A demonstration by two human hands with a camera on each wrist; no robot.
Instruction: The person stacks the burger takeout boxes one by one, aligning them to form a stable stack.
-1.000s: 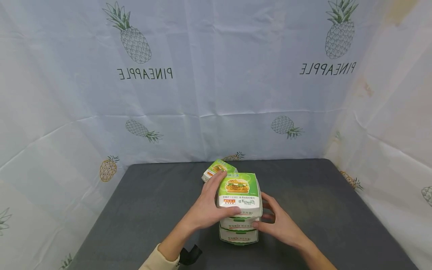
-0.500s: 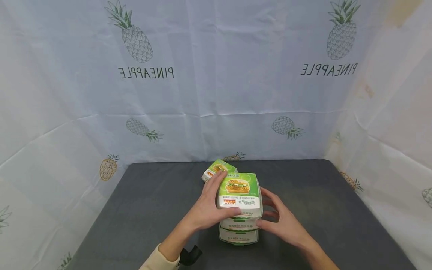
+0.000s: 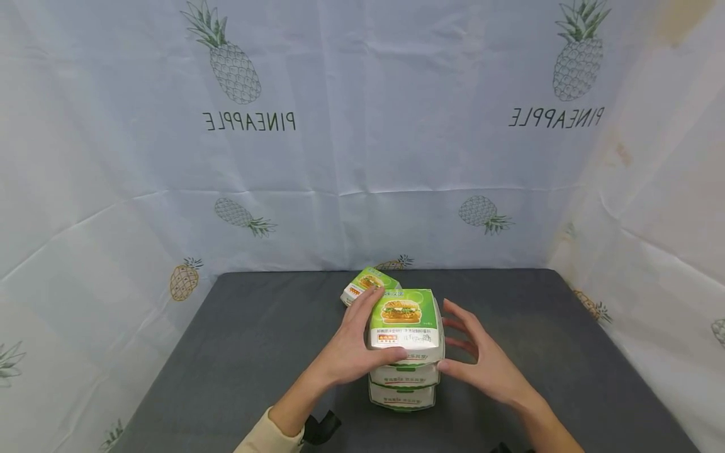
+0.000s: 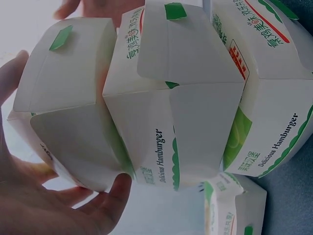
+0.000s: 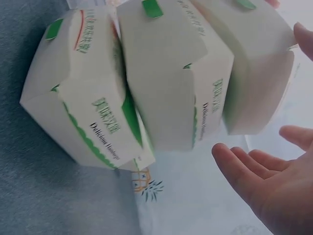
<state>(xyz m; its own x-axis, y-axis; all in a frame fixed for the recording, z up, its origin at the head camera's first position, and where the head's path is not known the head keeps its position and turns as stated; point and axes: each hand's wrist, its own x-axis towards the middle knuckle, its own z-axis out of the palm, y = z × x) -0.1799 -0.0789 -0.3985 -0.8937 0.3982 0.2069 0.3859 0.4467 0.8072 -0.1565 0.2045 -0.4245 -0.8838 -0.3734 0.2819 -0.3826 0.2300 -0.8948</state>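
Three paper hamburger boxes stand in a stack on the table: a green-and-white top box [image 3: 403, 318] with a burger picture, a middle box [image 3: 404, 375] and a bottom box [image 3: 401, 397]. My left hand [image 3: 345, 355] holds the top box at its left side, thumb across the front and fingers along the far left edge. Beside the stack's right side is my right hand [image 3: 489, 368], its fingers spread and holding nothing. The right wrist view shows a gap between those fingertips [image 5: 221, 149] and the boxes.
Another hamburger box [image 3: 354, 292] sits behind the stack to the left, partly covered by my left hand. The dark table [image 3: 255, 352] ends at a white cloth [image 3: 362, 157] printed with pineapples, which also hangs at both sides.
My right hand has drawn back to the right, away from the stack, with its fingers less bent. The left hand and the boxes stay in place; the view shifts slightly.
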